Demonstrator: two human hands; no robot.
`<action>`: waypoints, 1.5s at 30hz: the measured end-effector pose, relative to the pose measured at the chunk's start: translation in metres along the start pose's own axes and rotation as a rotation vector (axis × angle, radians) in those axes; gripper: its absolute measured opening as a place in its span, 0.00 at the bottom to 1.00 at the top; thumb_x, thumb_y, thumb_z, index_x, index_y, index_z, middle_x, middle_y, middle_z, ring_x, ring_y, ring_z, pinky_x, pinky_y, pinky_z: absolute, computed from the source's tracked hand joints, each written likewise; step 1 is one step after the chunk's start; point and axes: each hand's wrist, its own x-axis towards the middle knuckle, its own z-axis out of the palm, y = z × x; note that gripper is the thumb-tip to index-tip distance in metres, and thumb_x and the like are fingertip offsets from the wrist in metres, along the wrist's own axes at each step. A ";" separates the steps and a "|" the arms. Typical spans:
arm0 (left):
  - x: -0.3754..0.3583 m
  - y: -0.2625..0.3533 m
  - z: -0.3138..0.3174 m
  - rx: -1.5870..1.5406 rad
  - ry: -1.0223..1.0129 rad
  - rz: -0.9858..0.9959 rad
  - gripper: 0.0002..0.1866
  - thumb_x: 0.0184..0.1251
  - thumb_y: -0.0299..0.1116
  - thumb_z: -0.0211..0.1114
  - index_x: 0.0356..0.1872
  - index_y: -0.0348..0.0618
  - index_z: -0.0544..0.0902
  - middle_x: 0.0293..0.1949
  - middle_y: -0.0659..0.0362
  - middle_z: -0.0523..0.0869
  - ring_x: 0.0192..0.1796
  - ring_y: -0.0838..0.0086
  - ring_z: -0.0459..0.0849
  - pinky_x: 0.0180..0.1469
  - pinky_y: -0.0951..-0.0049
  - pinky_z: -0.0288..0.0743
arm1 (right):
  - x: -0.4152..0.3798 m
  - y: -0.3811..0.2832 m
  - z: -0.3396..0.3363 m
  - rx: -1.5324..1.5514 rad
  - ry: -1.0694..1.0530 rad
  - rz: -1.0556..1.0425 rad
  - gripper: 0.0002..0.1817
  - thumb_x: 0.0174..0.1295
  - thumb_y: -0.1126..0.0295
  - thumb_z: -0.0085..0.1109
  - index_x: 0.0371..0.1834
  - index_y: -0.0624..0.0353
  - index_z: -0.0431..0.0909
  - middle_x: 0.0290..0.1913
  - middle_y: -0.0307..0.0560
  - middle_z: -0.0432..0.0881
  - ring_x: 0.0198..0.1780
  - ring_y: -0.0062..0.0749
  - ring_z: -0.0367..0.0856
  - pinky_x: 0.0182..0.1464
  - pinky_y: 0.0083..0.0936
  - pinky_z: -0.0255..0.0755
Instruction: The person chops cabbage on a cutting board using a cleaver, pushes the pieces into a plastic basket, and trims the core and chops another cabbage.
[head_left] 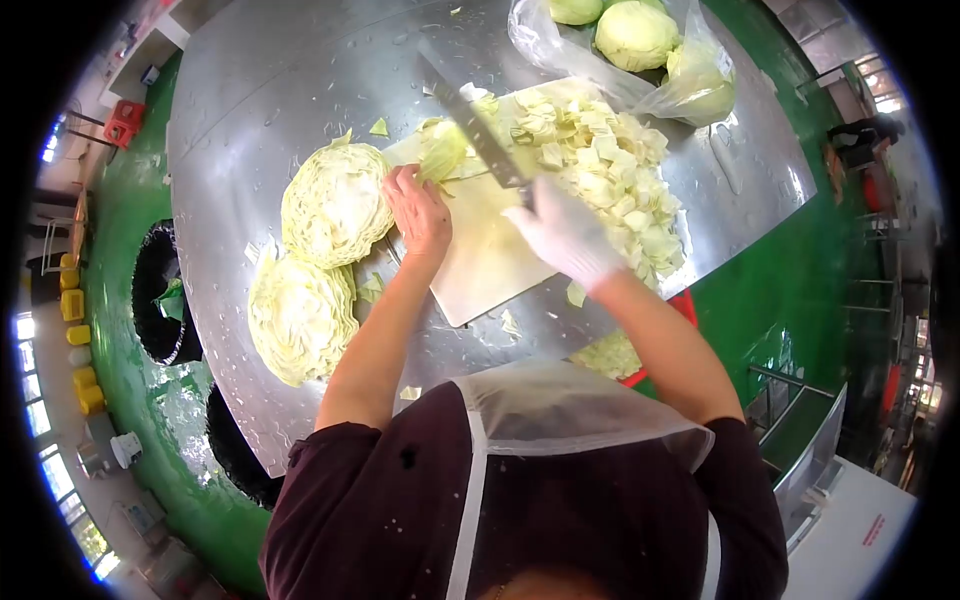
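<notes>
My right hand (565, 232), in a white glove, is closed around the handle of a kitchen knife (478, 135). The blade slants up and left above a white cutting board (480, 265). My bare left hand (419, 212) rests at the board's left edge, fingers extended and loosely together, close to a pale green cabbage piece (443, 152). Just left of that hand is a cut cabbage half (335, 205), cut face up; a second cabbage half (300, 318) sits nearer to me. Chopped cabbage (615, 175) is heaped along the board's right side and onto the table.
A clear plastic bag (650, 95) with whole cabbages (636, 36) stands at the table's far right. Another knife (724, 160) appears to lie beside it. Below the table's near edge, a red container (686, 308) holds chopped cabbage. Black bins (160, 290) stand on the green floor left.
</notes>
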 end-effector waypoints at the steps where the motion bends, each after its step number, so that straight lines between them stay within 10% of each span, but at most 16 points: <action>1: 0.004 -0.005 -0.001 0.029 -0.020 0.016 0.18 0.60 0.19 0.55 0.53 0.34 0.71 0.53 0.42 0.73 0.57 0.46 0.70 0.62 0.51 0.63 | 0.016 -0.002 0.010 -0.040 -0.034 0.004 0.19 0.69 0.58 0.50 0.51 0.63 0.72 0.43 0.63 0.83 0.45 0.55 0.83 0.49 0.45 0.75; 9: -0.014 -0.002 0.001 0.036 -0.408 0.113 0.19 0.55 0.16 0.52 0.50 0.34 0.74 0.47 0.43 0.75 0.52 0.50 0.74 0.57 0.59 0.70 | -0.024 0.068 0.025 -0.036 0.007 0.047 0.19 0.67 0.55 0.54 0.45 0.63 0.71 0.32 0.52 0.82 0.26 0.41 0.82 0.35 0.36 0.76; 12: -0.026 0.019 -0.004 -0.048 -0.404 0.033 0.22 0.53 0.15 0.52 0.53 0.34 0.73 0.50 0.43 0.75 0.54 0.49 0.74 0.59 0.58 0.69 | -0.036 0.073 0.013 0.146 0.010 0.193 0.19 0.67 0.55 0.55 0.42 0.63 0.72 0.33 0.58 0.82 0.34 0.51 0.81 0.39 0.42 0.74; 16: -0.045 0.019 -0.030 -0.091 -0.217 0.102 0.27 0.49 0.14 0.51 0.56 0.33 0.71 0.55 0.41 0.73 0.58 0.47 0.71 0.63 0.55 0.66 | -0.045 0.069 0.003 0.082 0.217 0.045 0.19 0.66 0.54 0.57 0.40 0.62 0.71 0.33 0.61 0.81 0.38 0.58 0.81 0.40 0.46 0.73; 33: -0.070 0.006 -0.077 -0.333 0.169 -0.156 0.18 0.64 0.21 0.50 0.56 0.37 0.71 0.58 0.50 0.72 0.59 0.62 0.68 0.55 0.67 0.67 | -0.073 0.068 0.038 -0.127 -0.071 -0.115 0.19 0.67 0.53 0.52 0.43 0.61 0.71 0.35 0.59 0.82 0.39 0.58 0.82 0.42 0.49 0.73; 42: -0.077 0.001 -0.072 -0.344 0.133 -0.147 0.17 0.65 0.20 0.51 0.56 0.35 0.70 0.57 0.50 0.72 0.58 0.61 0.69 0.53 0.67 0.69 | -0.025 0.037 0.007 0.002 0.029 0.047 0.18 0.68 0.55 0.52 0.41 0.62 0.71 0.28 0.53 0.81 0.22 0.38 0.82 0.33 0.37 0.75; 43: -0.071 0.008 -0.070 -0.324 0.109 -0.130 0.18 0.64 0.18 0.52 0.56 0.36 0.70 0.57 0.49 0.72 0.58 0.60 0.70 0.53 0.67 0.69 | -0.015 0.045 0.012 -0.078 -0.092 0.033 0.19 0.68 0.58 0.51 0.48 0.65 0.72 0.35 0.61 0.83 0.39 0.57 0.83 0.45 0.47 0.74; 45: -0.061 0.014 -0.069 -0.340 0.107 -0.086 0.17 0.66 0.20 0.52 0.56 0.36 0.71 0.56 0.52 0.71 0.57 0.64 0.70 0.54 0.68 0.68 | -0.017 0.058 0.018 -0.044 -0.058 0.043 0.18 0.68 0.56 0.51 0.43 0.63 0.72 0.28 0.52 0.80 0.26 0.41 0.81 0.34 0.38 0.74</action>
